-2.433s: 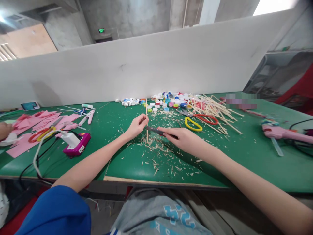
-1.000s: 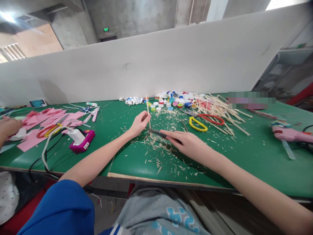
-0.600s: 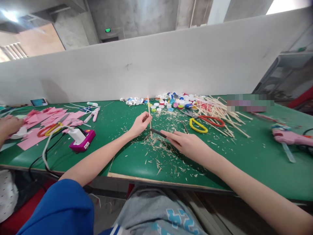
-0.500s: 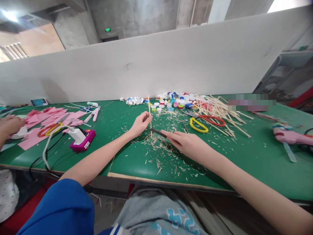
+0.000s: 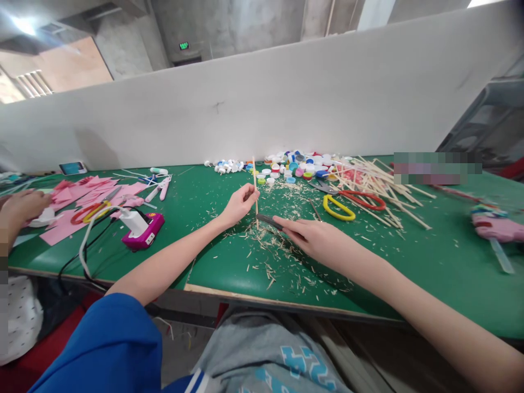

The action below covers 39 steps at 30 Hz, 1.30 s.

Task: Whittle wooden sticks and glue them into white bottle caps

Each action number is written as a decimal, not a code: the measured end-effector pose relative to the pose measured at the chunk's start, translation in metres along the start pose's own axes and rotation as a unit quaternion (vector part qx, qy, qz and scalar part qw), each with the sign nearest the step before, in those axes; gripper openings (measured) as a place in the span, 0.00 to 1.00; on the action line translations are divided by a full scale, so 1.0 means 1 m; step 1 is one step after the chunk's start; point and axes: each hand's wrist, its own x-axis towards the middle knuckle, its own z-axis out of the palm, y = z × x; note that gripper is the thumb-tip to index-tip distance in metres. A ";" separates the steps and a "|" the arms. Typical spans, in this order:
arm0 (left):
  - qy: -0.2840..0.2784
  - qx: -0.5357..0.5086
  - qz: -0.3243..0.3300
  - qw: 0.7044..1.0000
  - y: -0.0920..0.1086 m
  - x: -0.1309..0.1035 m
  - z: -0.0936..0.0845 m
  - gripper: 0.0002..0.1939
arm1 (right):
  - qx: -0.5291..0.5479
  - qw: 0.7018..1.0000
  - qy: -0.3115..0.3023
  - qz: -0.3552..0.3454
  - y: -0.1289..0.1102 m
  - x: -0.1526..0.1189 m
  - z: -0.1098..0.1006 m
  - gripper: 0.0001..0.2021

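Note:
My left hand [image 5: 241,204] pinches a thin wooden stick [image 5: 254,177] that stands nearly upright over the green table. In my right hand [image 5: 305,232] is a dark, flat blade like a knife [image 5: 267,221], its handle hidden in my fingers. The blade's tip touches the stick near its lower end, just below my left hand. Pale wood shavings [image 5: 270,267] lie scattered beneath and around both hands.
Bottle caps [image 5: 290,166] line the partition. Red-and-yellow scissors [image 5: 347,201] lie by a pile of wooden sticks [image 5: 380,188]. A glue gun [image 5: 497,226] is far right. Left are a purple power socket [image 5: 143,232], pink paper [image 5: 61,228] and another person's hand [image 5: 28,206].
The whole view has shifted slightly to the right. My hands keep their grips, and the blade stays against the lower part of the stick.

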 end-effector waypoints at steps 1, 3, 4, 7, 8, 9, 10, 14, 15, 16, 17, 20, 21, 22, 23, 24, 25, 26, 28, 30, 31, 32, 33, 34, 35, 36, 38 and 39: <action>0.000 0.003 0.000 1.000 0.000 0.000 0.000 0.17 | -0.005 1.000 -0.004 0.001 0.000 0.000 0.000 0.22; -0.001 0.007 0.001 1.000 0.001 0.000 0.000 0.17 | -0.012 1.000 -0.007 0.002 -0.001 -0.001 0.001 0.22; -0.001 0.009 0.002 1.000 0.002 0.000 0.000 0.16 | -0.013 1.000 -0.006 0.001 -0.002 -0.002 0.001 0.22; -0.003 0.014 0.002 1.000 0.002 0.000 0.000 0.16 | -0.012 1.000 -0.004 -0.002 -0.004 -0.002 0.002 0.22; -0.002 0.015 0.002 1.000 0.002 0.000 0.000 0.16 | -0.014 1.000 -0.006 -0.002 -0.005 -0.002 0.001 0.23; -0.001 0.017 0.001 1.000 0.001 0.000 0.000 0.16 | -0.016 1.000 -0.007 0.000 -0.006 -0.001 0.001 0.23; 0.001 0.018 0.000 1.000 0.001 0.000 -0.001 0.17 | -0.017 1.000 -0.009 0.002 -0.007 -0.001 0.000 0.23; 0.004 0.022 0.000 1.000 0.000 0.000 -0.001 0.17 | -0.009 0.999 -0.033 -0.007 -0.014 0.000 -0.002 0.22; 0.004 0.023 0.000 1.000 0.000 0.000 0.000 0.17 | -0.012 0.999 -0.043 -0.009 -0.015 0.000 -0.002 0.22; 0.004 0.023 0.001 1.000 0.000 0.001 0.000 0.17 | -0.018 0.999 -0.050 -0.009 -0.017 -0.001 -0.002 0.22; 0.004 0.024 0.001 1.000 0.000 0.001 0.000 0.16 | -0.026 0.998 -0.055 -0.005 -0.018 -0.003 -0.001 0.22; 0.003 0.023 0.002 1.000 0.000 0.000 0.001 0.16 | -0.033 0.998 -0.052 0.001 -0.019 -0.006 0.001 0.22; 0.002 0.022 0.002 1.000 0.000 0.000 0.001 0.16 | -0.029 0.999 -0.046 -0.001 -0.017 -0.007 0.001 0.22; 0.002 0.022 0.002 1.000 0.000 0.000 0.001 0.16 | -0.027 0.999 -0.034 -0.003 -0.016 -0.008 0.001 0.22; 0.002 0.021 0.001 1.000 0.000 0.000 0.001 0.16 | -0.027 0.999 -0.016 -0.002 -0.013 -0.008 0.001 0.22; 0.002 0.022 0.000 1.000 0.001 -0.001 0.001 0.16 | -0.033 0.999 0.006 0.001 -0.010 -0.008 0.001 0.22; 0.002 0.022 0.000 1.000 0.001 -0.001 0.001 0.15 | -0.042 0.999 0.029 0.003 -0.008 -0.008 0.001 0.22; 0.002 0.023 -0.001 1.000 0.002 -0.001 0.001 0.15 | -0.052 0.998 0.047 0.003 -0.005 -0.007 0.001 0.22; 0.003 0.024 -0.001 1.000 0.003 -0.001 0.001 0.14 | -0.069 0.996 0.064 -0.005 0.000 -0.005 0.001 0.22; 0.004 0.025 -0.001 1.000 0.004 -0.001 0.001 0.14 | -0.093 0.994 0.061 -0.016 0.003 -0.003 0.002 0.22; 0.004 0.026 -0.001 1.000 0.004 -0.001 0.001 0.14 | -0.109 0.992 0.057 -0.020 0.003 -0.002 0.002 0.22; 0.003 0.027 -0.001 1.000 0.004 -0.001 0.001 0.14 | -0.127 0.990 0.053 -0.022 0.003 -0.002 0.002 0.22; 0.001 0.028 -0.001 1.000 0.005 -0.001 0.001 0.14 | -0.144 0.988 0.050 -0.024 0.002 -0.002 0.002 0.22; 0.000 0.029 0.000 1.000 0.005 -0.001 0.001 0.14 | -0.158 0.986 0.048 -0.025 0.002 -0.002 0.002 0.23; -0.001 0.031 0.001 1.000 0.006 -0.001 0.001 0.14 | -0.167 0.984 0.047 -0.027 0.002 -0.002 0.003 0.23; -0.001 0.032 0.002 0.999 0.006 -0.001 0.001 0.14 | -0.169 0.984 0.047 -0.029 0.002 -0.002 0.003 0.23; -0.002 0.034 0.004 0.999 0.006 -0.001 0.001 0.14 | -0.154 0.986 0.054 -0.031 0.003 -0.002 0.004 0.22; -0.002 0.036 0.005 0.999 0.006 -0.001 0.001 0.14 | -0.140 0.988 0.057 -0.031 0.004 -0.002 0.004 0.22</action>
